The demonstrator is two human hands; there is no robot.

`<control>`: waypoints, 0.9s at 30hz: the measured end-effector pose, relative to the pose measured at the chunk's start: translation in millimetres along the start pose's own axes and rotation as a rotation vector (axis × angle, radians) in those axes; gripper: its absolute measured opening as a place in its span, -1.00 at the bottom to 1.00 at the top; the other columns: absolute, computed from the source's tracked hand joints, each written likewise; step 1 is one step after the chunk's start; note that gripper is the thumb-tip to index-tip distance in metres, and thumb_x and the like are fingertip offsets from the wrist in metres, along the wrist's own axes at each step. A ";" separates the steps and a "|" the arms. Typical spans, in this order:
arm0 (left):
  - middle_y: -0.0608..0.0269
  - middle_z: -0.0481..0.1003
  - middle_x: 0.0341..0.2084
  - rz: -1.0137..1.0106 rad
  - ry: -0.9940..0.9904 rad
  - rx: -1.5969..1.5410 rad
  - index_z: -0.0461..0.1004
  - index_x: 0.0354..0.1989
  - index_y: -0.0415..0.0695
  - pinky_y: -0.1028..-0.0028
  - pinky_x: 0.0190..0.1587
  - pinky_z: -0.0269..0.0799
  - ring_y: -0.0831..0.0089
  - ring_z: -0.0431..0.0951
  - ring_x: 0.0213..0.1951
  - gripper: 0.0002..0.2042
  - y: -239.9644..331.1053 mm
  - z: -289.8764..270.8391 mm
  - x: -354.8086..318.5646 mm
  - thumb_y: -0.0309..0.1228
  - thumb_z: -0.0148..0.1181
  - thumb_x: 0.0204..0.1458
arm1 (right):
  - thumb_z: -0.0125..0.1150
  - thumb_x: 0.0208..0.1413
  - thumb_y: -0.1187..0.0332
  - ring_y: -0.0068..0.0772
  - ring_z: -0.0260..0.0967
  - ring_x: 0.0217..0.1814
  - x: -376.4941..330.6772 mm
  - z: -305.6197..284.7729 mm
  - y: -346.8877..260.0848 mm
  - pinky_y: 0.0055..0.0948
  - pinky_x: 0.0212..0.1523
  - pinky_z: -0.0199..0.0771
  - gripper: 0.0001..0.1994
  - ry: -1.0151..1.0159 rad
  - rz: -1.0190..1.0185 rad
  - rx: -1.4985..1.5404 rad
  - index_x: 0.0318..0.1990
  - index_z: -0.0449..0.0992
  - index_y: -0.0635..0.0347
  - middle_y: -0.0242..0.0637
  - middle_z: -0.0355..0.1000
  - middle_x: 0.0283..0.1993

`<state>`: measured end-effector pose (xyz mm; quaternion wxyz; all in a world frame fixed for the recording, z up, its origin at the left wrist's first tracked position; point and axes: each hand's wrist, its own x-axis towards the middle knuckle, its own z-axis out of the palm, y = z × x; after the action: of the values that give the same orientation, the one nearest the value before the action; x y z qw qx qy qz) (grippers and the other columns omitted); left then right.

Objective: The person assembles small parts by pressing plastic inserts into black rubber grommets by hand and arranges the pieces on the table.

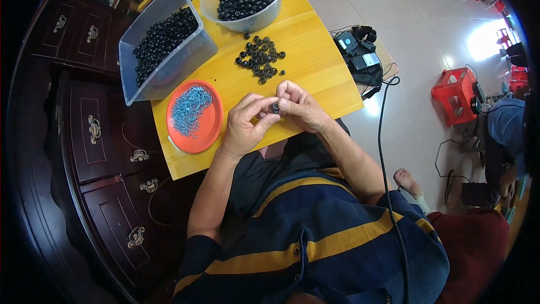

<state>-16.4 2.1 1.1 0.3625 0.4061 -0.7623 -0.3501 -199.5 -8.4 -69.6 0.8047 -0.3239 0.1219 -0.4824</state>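
Observation:
Above the near part of the yellow table [306, 39], my two hands meet over a small black round part [275, 108] with a hole. My left hand [246, 123] pinches it between thumb and fingers. From the other side my right hand [304, 107] closes thumb and finger on it; whether a smaller piece is in those fingertips is hidden. Just beyond lies a loose pile of similar black round parts [260, 58]. Left of my left hand sits an orange plate [212, 124] with a heap of small thin blue and silver pieces [190, 110].
A clear rectangular bin [197, 50] of black parts stands tilted at the table's left, beside a round clear tub [267, 18] of them. Dark wooden drawers [107, 135] flank the left. Black devices with cables [360, 59] lie right of the table; red stools [454, 95] and another person [506, 124] are farther right.

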 end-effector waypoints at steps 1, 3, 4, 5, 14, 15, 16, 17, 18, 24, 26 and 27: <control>0.26 0.48 -0.39 -0.006 -0.005 0.002 0.60 -0.11 -0.20 0.50 -0.33 0.47 0.48 0.52 -0.39 -0.72 0.4 0.0 0.4 -0.60 0.39 -0.04 | 0.27 0.28 0.28 -0.61 0.40 -0.13 -0.2 -1.5 0.7 -0.55 -0.08 0.41 -0.76 0.005 -0.009 -0.019 -0.11 0.31 0.07 -0.43 0.45 -0.19; 0.26 0.48 -0.40 -0.007 0.006 -0.003 0.59 -0.11 -0.20 0.51 -0.33 0.47 0.48 0.51 -0.39 -0.72 -1.4 0.5 -0.3 -0.62 0.38 -0.04 | 0.27 0.28 0.29 -0.61 0.40 -0.15 0.4 -3.9 2.9 -0.56 -0.09 0.40 -0.77 0.011 -0.009 -0.035 -0.11 0.31 0.08 -0.44 0.45 -0.20; 0.26 0.48 -0.41 -0.007 0.015 -0.008 0.59 -0.12 -0.21 0.51 -0.33 0.47 0.48 0.51 -0.40 -0.73 -2.4 0.7 -0.5 -0.63 0.37 -0.04 | 0.27 0.28 0.30 -0.62 0.39 -0.17 1.1 -4.8 3.8 -0.57 -0.10 0.40 -0.78 0.018 -0.013 -0.052 -0.12 0.31 0.08 -0.44 0.45 -0.20; 0.26 0.48 -0.41 -0.006 0.017 -0.007 0.59 -0.12 -0.21 0.51 -0.33 0.47 0.48 0.51 -0.40 -0.73 -2.9 1.5 -0.3 -0.63 0.37 -0.04 | 0.27 0.28 0.30 -0.62 0.39 -0.17 2.0 -5.5 4.7 -0.57 -0.10 0.40 -0.78 0.016 -0.011 -0.052 -0.12 0.31 0.08 -0.44 0.45 -0.20; 0.28 0.50 -0.40 -0.051 0.073 -0.081 0.62 -0.16 -0.22 0.54 -0.31 0.46 0.52 0.52 -0.38 -0.77 0.7 4.7 -2.5 -0.64 0.36 -0.03 | 0.30 0.25 0.34 -0.63 0.39 -0.18 2.4 -2.7 3.3 -0.61 -0.15 0.38 -0.78 0.032 -0.010 -0.007 -0.14 0.34 0.09 -0.46 0.44 -0.24; 0.28 0.50 -0.41 -0.056 0.072 -0.074 0.62 -0.16 -0.22 0.55 -0.31 0.45 0.52 0.52 -0.39 -0.77 1.4 4.1 -2.7 -0.63 0.37 -0.03 | 0.30 0.25 0.34 -0.63 0.39 -0.18 2.1 -1.7 2.6 -0.62 -0.14 0.38 -0.79 0.033 -0.008 -0.032 -0.14 0.34 0.09 -0.46 0.44 -0.24; 0.29 0.49 -0.42 -0.061 0.072 -0.067 0.63 -0.17 -0.21 0.55 -0.32 0.44 0.53 0.51 -0.40 -0.77 2.9 3.5 -2.5 -0.63 0.37 -0.03 | 0.30 0.25 0.33 -0.63 0.39 -0.17 2.0 -1.5 1.7 -0.62 -0.14 0.38 -0.79 0.034 -0.006 -0.057 -0.15 0.34 0.09 -0.47 0.43 -0.24; 0.29 0.49 -0.44 -0.064 0.066 -0.025 0.63 -0.17 -0.21 0.55 -0.33 0.43 0.53 0.51 -0.41 -0.77 5.1 2.6 -2.1 -0.62 0.38 -0.04 | 0.30 0.24 0.34 -0.64 0.39 -0.16 1.9 -10.8 7.6 -0.62 -0.11 0.39 -0.79 0.019 -0.008 -0.079 -0.14 0.35 0.10 -0.47 0.42 -0.23; 0.29 0.49 -0.44 -0.057 0.081 -0.023 0.63 -0.17 -0.21 0.55 -0.33 0.43 0.53 0.51 -0.41 -0.77 6.0 2.3 -2.4 -0.62 0.38 -0.04 | 0.30 0.24 0.34 -0.64 0.39 -0.16 2.5 -9.2 6.7 -0.62 -0.11 0.39 -0.79 0.006 -0.005 -0.088 -0.14 0.35 0.10 -0.47 0.42 -0.23; 0.32 0.50 -0.39 -0.137 0.070 -0.069 0.61 -0.14 -0.22 0.58 -0.34 0.41 0.59 0.48 -0.41 -0.74 4.0 4.7 -8.6 -0.62 0.40 -0.05 | 0.29 0.23 0.42 -0.66 0.37 -0.16 1.3 -0.2 -0.2 -0.61 -0.10 0.39 -0.81 0.029 0.042 -0.084 -0.13 0.35 0.10 -0.49 0.42 -0.21; 0.34 0.51 -0.35 -0.126 0.065 -0.058 0.60 -0.12 -0.23 0.61 -0.33 0.41 0.64 0.47 -0.41 -0.72 3.6 2.8 -12.9 -0.63 0.41 -0.05 | 0.29 0.22 0.45 -0.66 0.37 -0.17 4.8 2.5 -5.9 -0.61 -0.10 0.38 -0.81 0.025 0.056 -0.098 -0.14 0.35 0.10 -0.49 0.42 -0.21; 0.32 0.51 -0.37 -0.196 0.118 -0.143 0.60 -0.12 -0.23 0.60 -0.36 0.43 0.64 0.47 -0.44 -0.72 7.6 1.6 -15.3 -0.63 0.40 -0.06 | 0.28 0.22 0.46 -0.67 0.37 -0.17 9.2 5.2 -10.0 -0.61 -0.09 0.38 -0.81 0.028 0.050 -0.130 -0.14 0.35 0.10 -0.50 0.42 -0.22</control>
<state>-14.3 19.1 2.5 0.3986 0.4717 -0.6695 -0.4127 -199.2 -17.4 -58.2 0.7920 -0.3654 0.1724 -0.4577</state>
